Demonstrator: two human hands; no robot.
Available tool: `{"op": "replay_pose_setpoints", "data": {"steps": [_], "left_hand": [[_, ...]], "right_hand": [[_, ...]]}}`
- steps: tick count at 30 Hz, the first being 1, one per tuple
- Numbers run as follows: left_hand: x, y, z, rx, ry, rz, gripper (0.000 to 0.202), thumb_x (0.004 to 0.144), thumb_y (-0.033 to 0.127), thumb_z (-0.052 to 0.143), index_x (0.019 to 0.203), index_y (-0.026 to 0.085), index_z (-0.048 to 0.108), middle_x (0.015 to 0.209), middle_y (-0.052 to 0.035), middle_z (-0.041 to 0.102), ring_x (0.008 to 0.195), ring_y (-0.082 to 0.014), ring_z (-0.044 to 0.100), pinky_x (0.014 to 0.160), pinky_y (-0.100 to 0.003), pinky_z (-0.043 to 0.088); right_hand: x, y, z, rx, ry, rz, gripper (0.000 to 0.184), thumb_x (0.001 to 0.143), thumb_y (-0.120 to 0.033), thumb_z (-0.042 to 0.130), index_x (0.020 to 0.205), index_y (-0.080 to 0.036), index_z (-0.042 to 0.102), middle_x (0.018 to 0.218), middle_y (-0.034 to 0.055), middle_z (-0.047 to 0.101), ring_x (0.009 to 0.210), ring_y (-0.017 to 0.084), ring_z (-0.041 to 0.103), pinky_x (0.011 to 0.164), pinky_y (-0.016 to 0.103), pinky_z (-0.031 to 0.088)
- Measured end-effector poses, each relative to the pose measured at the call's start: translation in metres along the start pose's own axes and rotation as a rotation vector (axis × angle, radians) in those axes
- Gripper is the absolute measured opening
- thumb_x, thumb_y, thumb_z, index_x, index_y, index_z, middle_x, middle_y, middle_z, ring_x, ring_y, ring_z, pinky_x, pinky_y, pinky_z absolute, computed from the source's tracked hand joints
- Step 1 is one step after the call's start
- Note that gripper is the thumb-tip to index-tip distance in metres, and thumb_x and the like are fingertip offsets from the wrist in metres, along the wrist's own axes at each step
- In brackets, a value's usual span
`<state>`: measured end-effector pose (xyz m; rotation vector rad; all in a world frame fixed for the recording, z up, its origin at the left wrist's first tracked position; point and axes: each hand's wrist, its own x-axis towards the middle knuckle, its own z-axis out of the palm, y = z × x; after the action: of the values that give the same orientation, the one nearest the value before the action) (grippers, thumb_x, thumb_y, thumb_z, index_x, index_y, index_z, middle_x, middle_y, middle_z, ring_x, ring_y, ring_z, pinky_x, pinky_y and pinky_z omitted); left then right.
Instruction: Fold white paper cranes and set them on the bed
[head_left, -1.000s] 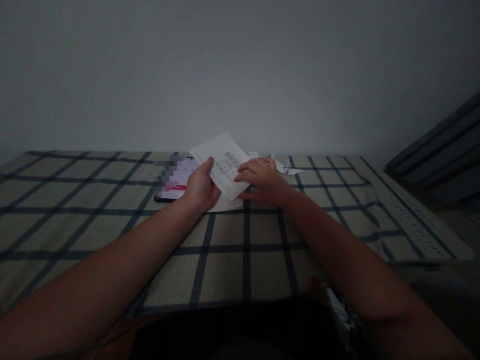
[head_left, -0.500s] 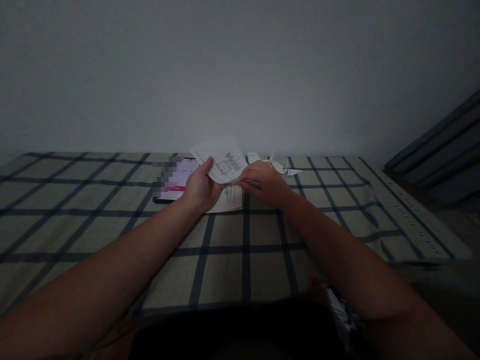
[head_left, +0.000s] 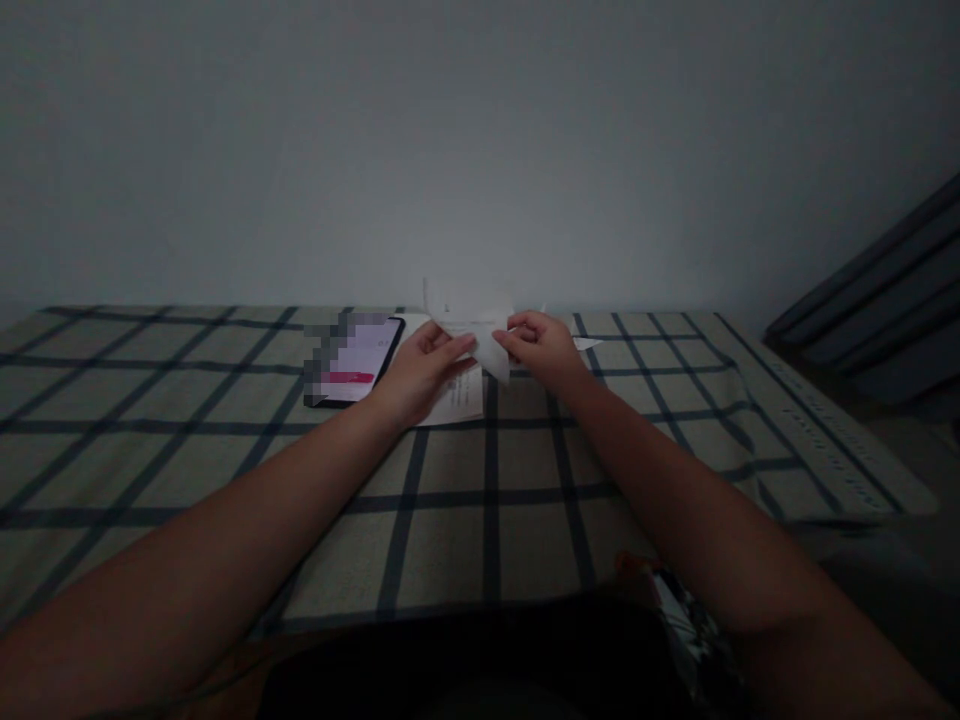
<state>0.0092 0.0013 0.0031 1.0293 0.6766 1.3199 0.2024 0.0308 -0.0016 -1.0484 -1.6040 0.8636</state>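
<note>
Between my hands, above the table, is a sheet of white paper (head_left: 480, 330) with a lower part that comes to a point. My left hand (head_left: 426, 368) is closed on its left side, thumb on top. At the right edge my right hand (head_left: 544, 345) pinches the sheet between thumb and fingers. Beneath my left hand a printed page (head_left: 459, 400) lies on the cloth, partly covered. White folded paper (head_left: 587, 343) pokes out behind my right hand, mostly hidden by it.
A tablet or large phone (head_left: 352, 360) with a lit screen lies left of my left hand, part of it pixelated. A checked cloth (head_left: 450, 510) covers the table, which stands against a plain wall (head_left: 480, 150). Dark pleated fabric (head_left: 885, 310) hangs at the right.
The held sheet has been turned and bent, so its printed drawing no longer shows. My left hand has moved right, and its thumb now lies across the paper. My right hand has shifted slightly right.
</note>
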Motion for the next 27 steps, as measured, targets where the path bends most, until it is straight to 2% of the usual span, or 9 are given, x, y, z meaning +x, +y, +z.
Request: {"op": "replay_pose_setpoints", "data": {"steps": [3,9,17,22,27], "left_hand": [[0.0017,-0.0014,0.0002,-0.011,0.066,-0.014,0.032,0.069,0.026,0.091,0.093,0.018,0.071,0.102,-0.0067,0.078,0.099,-0.0206,0.073,0.093,-0.034,0.059],[0.0035,0.0,0.0003,-0.037,0.148,-0.008,0.027,0.075,0.014,0.082,0.1,0.017,0.072,0.112,-0.0094,0.078,0.104,-0.0224,0.074,0.092,-0.035,0.06],[0.0025,0.0001,0.0019,-0.04,0.144,-0.015,0.026,0.078,0.014,0.078,0.104,0.015,0.071,0.113,-0.0107,0.077,0.097,-0.0197,0.074,0.087,-0.032,0.061],[0.0025,0.0024,0.0029,-0.03,0.142,-0.031,0.018,0.079,0.015,0.077,0.097,0.015,0.072,0.106,-0.0104,0.078,0.092,-0.0206,0.075,0.082,-0.032,0.063],[0.002,0.0028,-0.0007,-0.009,0.108,-0.049,0.027,0.076,0.022,0.08,0.102,0.017,0.072,0.11,-0.0101,0.078,0.094,-0.0224,0.075,0.084,-0.036,0.063]], "right_hand": [[-0.002,-0.0055,-0.0001,-0.019,-0.058,-0.029,0.032,0.076,-0.049,0.075,0.084,-0.019,0.065,0.077,0.0014,0.068,0.07,0.015,0.063,0.063,0.028,0.05],[0.0001,-0.0102,0.0011,0.049,-0.035,0.009,0.033,0.076,-0.05,0.074,0.085,-0.019,0.065,0.075,0.001,0.066,0.063,0.012,0.058,0.061,0.027,0.05],[0.0011,-0.007,-0.0006,0.083,-0.042,0.042,0.034,0.078,-0.044,0.076,0.099,-0.019,0.067,0.088,0.0043,0.071,0.072,0.014,0.063,0.065,0.028,0.055],[0.0008,-0.005,-0.0005,0.061,-0.052,0.021,0.027,0.08,-0.044,0.072,0.089,-0.018,0.071,0.08,0.0031,0.071,0.07,0.014,0.063,0.066,0.029,0.055],[0.0001,-0.008,-0.0014,0.034,-0.06,0.01,0.028,0.081,-0.045,0.072,0.087,-0.018,0.072,0.076,0.0023,0.069,0.069,0.014,0.063,0.067,0.029,0.055]]}}
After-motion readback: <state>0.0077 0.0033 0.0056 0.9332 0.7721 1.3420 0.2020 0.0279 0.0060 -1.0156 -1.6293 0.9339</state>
